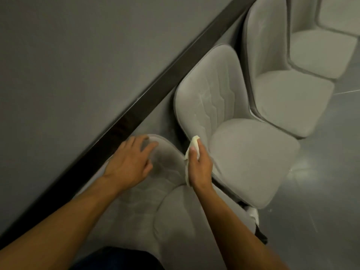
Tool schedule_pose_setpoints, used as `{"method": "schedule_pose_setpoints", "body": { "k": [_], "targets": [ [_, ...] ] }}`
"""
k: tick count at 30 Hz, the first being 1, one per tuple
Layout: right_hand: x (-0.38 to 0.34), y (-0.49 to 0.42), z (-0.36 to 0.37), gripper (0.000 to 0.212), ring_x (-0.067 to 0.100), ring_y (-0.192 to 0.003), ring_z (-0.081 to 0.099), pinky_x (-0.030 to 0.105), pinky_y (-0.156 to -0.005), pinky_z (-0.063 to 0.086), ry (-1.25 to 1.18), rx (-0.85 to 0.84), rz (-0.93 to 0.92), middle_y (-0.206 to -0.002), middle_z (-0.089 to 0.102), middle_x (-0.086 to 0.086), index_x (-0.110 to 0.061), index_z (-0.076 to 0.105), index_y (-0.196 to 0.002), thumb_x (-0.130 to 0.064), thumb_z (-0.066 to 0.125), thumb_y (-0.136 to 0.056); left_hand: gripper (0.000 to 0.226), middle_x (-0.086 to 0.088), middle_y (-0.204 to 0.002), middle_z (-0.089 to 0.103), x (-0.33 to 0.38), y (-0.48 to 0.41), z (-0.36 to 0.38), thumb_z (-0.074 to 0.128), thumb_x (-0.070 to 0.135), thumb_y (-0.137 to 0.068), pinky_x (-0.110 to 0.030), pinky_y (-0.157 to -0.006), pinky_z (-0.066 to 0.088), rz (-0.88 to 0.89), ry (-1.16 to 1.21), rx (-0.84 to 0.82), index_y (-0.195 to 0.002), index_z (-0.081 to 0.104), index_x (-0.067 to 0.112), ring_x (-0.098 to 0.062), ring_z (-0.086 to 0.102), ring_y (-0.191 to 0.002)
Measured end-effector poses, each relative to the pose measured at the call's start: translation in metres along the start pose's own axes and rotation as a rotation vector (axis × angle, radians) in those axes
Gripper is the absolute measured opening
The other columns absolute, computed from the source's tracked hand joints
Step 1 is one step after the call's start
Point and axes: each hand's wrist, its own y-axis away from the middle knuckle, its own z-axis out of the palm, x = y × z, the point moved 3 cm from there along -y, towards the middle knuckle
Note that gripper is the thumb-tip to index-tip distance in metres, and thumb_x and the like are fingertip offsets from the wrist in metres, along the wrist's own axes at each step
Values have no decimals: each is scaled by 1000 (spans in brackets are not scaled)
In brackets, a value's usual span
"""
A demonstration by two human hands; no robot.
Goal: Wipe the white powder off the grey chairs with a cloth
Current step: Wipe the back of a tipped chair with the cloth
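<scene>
Grey wall [78, 55] behind near chair [175, 221]. Second chair [253, 162] just right of near chair, two more beyond it. Left hand [128, 162] at top of near chair's backrest, fingers spread and relaxed, holds nothing; contact unclear. Right hand [200, 166] over near chair's right edge, beside second chair, fingers curled round bunched cloth [192, 147], thumb on top. Faint powder [202, 94] smears on second chair's backrest. Step, likely: lining up a wipe on second chair. Next move calls for cloth pressed flat on smears, firm strokes, left hand steadying.
</scene>
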Motion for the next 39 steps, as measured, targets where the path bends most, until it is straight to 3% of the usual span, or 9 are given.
{"method": "schedule_pose_setpoints", "body": {
  "k": [7,14,19,21,23,29,32,35,39],
  "targets": [
    [-10,-107,-43,53,18,-138,43,32,-114,36,42,-169,27,-154,43,-3,-26,36,-153,-42,46,-103,68,-17,-157,28,42,-130,-12,70,28,-88,-48,-102,49,-133,88,39,-149,41,25,-36,40,-137],
    [-21,-180,-37,52,22,-137,43,40,-117,35,64,-253,34,-155,38,-2,-29,26,-155,-34,44,-105,65,-14,-157,20,48,-208,0,69,36,-88,-54,-102,52,-31,-50,51,-147,44,27,-38,22,-143],
    [-41,-206,-8,55,0,-124,36,-2,-95,24,136,-204,-183,-152,38,-3,-25,27,-156,-37,44,-105,56,-20,-156,24,36,-213,35,57,35,-95,-55,-107,43,35,-133,279,-149,47,20,-44,23,-140],
    [-32,-205,9,54,2,-124,40,-7,-90,21,179,-214,-225,-150,41,-2,-24,30,-156,-37,44,-105,56,-19,-156,22,30,-215,47,45,38,-98,-52,-112,35,78,-143,341,-150,45,20,-43,20,-141],
    [-12,-204,17,51,10,-130,45,-5,-97,19,185,-174,-172,-149,44,0,-21,35,-153,-34,46,-105,56,-17,-155,21,26,-221,52,44,39,-96,-53,-112,35,105,-117,384,-150,43,21,-43,20,-140],
    [17,-212,7,42,19,-116,56,33,-105,45,212,-111,93,-131,56,2,-19,45,-143,-33,48,-103,53,-17,-150,26,25,-228,62,46,38,-93,-53,-109,39,153,-77,524,-143,44,21,-43,27,-135],
    [-12,-204,1,36,6,-105,56,20,-96,47,97,-14,-76,-122,58,-3,-20,51,-136,-35,50,-103,50,-19,-149,29,25,-228,66,41,39,-98,-47,-118,27,173,-87,566,-144,46,19,-44,30,-136],
    [-24,-189,8,29,2,-98,57,11,-85,45,149,-153,-325,-112,60,-2,-17,57,-130,-27,53,-103,47,-19,-146,34,26,-230,63,39,38,-100,-38,-122,16,179,-71,623,-140,49,16,-42,32,-134],
    [16,-192,6,24,11,-95,60,24,-85,48,311,-193,-134,-107,63,-3,-24,62,-122,-34,48,-104,55,-18,-144,39,28,-232,66,52,32,-88,-35,-123,15,165,-64,672,-141,51,17,-42,37,-132]
  ]
}}
